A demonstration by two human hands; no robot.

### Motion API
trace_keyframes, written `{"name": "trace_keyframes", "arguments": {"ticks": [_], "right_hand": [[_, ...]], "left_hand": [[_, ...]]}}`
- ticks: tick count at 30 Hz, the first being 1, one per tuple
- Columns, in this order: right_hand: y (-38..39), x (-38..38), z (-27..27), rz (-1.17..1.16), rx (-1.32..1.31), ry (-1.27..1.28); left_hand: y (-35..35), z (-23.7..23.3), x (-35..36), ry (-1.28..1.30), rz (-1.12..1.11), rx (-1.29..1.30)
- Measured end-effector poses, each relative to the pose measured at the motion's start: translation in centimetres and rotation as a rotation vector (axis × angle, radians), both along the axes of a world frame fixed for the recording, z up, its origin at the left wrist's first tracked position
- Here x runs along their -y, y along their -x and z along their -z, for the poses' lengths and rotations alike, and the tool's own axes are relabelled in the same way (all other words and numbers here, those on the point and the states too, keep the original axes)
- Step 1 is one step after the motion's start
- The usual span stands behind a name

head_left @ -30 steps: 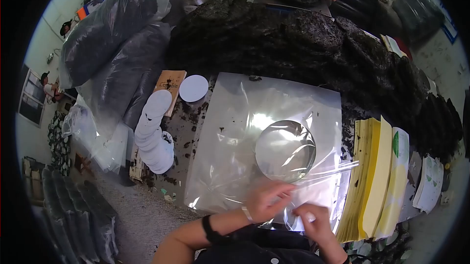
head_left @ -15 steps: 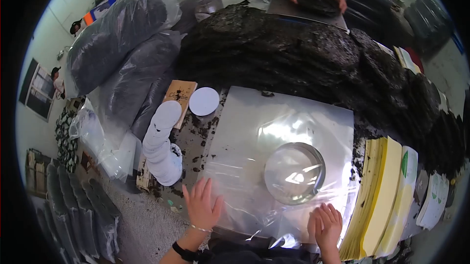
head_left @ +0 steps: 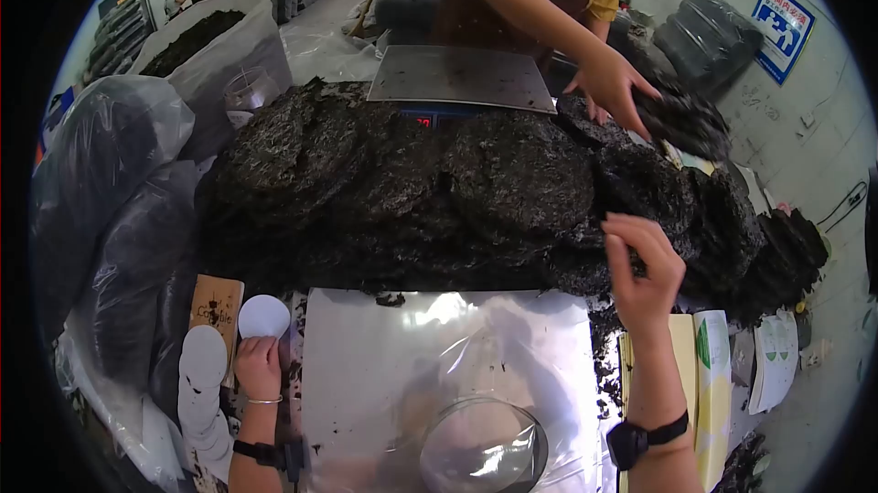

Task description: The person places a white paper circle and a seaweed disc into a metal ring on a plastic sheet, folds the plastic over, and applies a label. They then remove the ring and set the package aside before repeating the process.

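Note:
My left hand (head_left: 258, 369) is at the near edge of a white paper disc (head_left: 264, 313), its fingers together on that edge. The disc lies beside a wooden block (head_left: 217, 302) and a fanned stack of white discs (head_left: 202, 358). My right hand (head_left: 647, 272) is raised in front of a heap of dark, round cakes that look like dried seaweed (head_left: 517, 173). Its fingers are curved, thumb apart, and nothing shows between them. A clear round ring (head_left: 483, 450) rests on the clear plastic film over the shiny metal sheet (head_left: 366, 374), between my forearms.
Across the heap, a co-worker's hand (head_left: 611, 91) moves a blurred dark cake (head_left: 686, 123) beside a scale with a metal plate (head_left: 462, 77). Yellow sheets and printed bags (head_left: 712, 392) lie at the right. Plastic-wrapped bundles (head_left: 137, 219) are piled at the left.
My left hand has moved from the film to the white disc. My right hand has reached forward to the heap. The view has tilted up; the co-worker's cake has left the scale plate.

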State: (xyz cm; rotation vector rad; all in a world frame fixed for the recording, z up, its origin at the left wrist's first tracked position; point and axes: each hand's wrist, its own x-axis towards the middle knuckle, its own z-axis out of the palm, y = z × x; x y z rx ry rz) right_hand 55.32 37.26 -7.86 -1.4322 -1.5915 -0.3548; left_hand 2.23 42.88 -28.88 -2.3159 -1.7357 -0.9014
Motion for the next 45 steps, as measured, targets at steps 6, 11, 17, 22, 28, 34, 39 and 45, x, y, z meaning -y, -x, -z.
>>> {"name": "trace_keyframes", "arguments": {"ticks": [6, 11, 17, 22, 28, 34, 39, 45], "right_hand": [[0.6, -6.4, 0.0, -0.194, 0.349, 0.362], [0.3, -7.4, 1.7, -0.174, 0.535, 0.591], [0.9, -6.2, 1.5, 0.025, 0.613, 0.290], [4.8, 6.7, -4.3, -0.034, 0.323, -0.100], [9.1, 22.4, -1.3, -0.157, 0.145, -0.117], [13.3, 28.8, 6.9, -0.128, 0.260, 0.301], [12.6, 27.4, 5.3, -0.448, 0.124, 0.895], [13.3, 18.2, 7.5, -0.307, 0.260, 1.285]], "left_hand": [[0.5, -3.4, 1.8, 0.064, -0.155, 0.133], [-2.8, -13.7, 10.4, -0.078, -0.104, 0.412], [-10.4, -21.0, 21.3, -0.152, 0.234, 0.275], [-17.7, -16.3, 25.6, -0.106, 0.425, 0.158], [-20.9, -8.0, 25.9, 0.172, 0.660, 0.046], [-16.3, -11.0, 25.1, 0.258, 0.388, 0.662], [-19.2, -14.6, 20.6, 0.752, 0.679, -0.156], [-24.3, -12.0, 18.1, 1.056, 0.526, -0.461]]}}
